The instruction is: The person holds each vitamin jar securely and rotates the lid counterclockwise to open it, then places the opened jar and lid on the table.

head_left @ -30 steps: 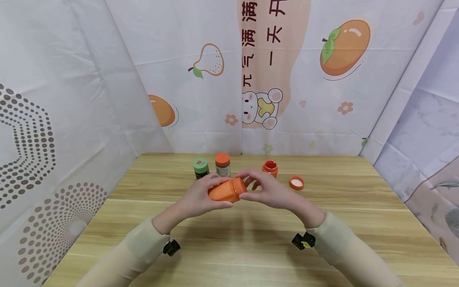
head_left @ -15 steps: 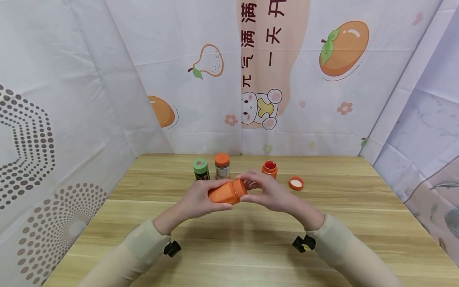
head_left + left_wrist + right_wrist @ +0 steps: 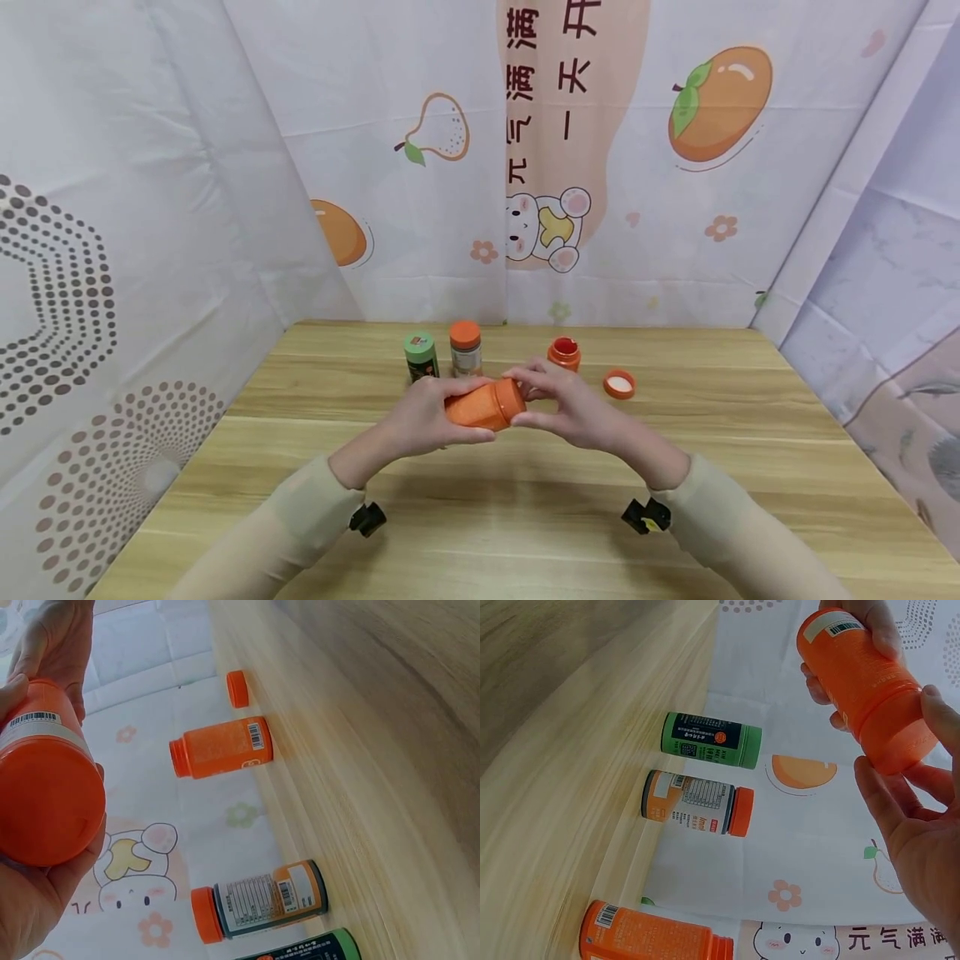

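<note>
1. Orange bottle (image 3: 476, 408): held above the table between both hands, tilted, its cap end toward the right hand. Rounded, cylindrical body; pale label with barcode near the smooth, round base.
2. Left hand (image 3: 426, 417): fingers and thumb curled round the body, gripping it.
3. Right hand (image 3: 576, 408): partly closed, thumb and fingertips pinching the broad orange cap (image 3: 901, 733) from opposite sides.
4. Just beyond the right hand: open orange bottle (image 3: 564, 355), upright, narrow-necked, its mouth red inside. To that hand's right, loose orange cap (image 3: 619, 383) on the table, white inner disc facing up.
5. Beyond the left hand: green-lidded canister (image 3: 422, 357) with dark label; beside it an orange-capped bottle (image 3: 466, 350), pale printed label over a dark body. Both upright.
6. Beneath the hands: table (image 3: 495, 525), pale streaked wood grain. Beyond them: creased white cloth (image 3: 637, 292) with printed fruit.
</note>
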Demonstrator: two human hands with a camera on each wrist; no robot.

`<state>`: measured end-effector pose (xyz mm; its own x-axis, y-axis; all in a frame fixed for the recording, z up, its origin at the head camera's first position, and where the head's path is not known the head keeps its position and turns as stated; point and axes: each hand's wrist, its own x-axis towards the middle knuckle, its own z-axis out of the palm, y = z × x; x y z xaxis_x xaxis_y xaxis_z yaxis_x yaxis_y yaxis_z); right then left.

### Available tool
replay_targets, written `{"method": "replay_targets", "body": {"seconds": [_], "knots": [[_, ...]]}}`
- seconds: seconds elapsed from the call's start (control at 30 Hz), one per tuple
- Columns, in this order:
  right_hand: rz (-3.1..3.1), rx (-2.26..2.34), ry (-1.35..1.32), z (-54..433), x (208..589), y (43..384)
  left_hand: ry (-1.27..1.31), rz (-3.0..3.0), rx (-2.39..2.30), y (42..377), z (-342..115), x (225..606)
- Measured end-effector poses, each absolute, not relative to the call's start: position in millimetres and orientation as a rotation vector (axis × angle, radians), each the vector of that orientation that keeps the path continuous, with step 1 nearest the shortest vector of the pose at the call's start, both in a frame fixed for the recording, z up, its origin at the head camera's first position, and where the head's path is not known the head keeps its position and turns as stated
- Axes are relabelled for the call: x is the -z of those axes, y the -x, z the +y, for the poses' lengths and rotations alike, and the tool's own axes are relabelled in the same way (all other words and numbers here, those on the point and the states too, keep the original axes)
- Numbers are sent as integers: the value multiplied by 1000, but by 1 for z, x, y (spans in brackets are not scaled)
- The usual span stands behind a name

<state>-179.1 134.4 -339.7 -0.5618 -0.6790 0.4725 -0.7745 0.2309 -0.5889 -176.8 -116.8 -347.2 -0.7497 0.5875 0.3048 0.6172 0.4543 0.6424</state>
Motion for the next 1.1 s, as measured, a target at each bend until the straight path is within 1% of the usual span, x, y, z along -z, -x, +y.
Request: {"method": "replay_targets", "body": {"seconds": [0.2,0.5,0.63,0.83,0.97,1.1], "knots": [[-2308,-1115,-1481,135,338,176,1049,-2672,1322,173,-119,350],[-2311,-1262,-1451,136,341,178,1036,-2651,1317,174,-119,349],[-2361,-1345,-1355,136,339,178,1026,-2616,1347,177,-118,350],[-2541,-1467,-1114,133,332,175,995,-2629,1294,177,-118,350],[-2675,-1432,-987,130,331,175,1004,-2634,1262,177,-117,349],[-2733,-1402,-929,130,332,176,1018,-2622,1241,177,-116,349]]}}
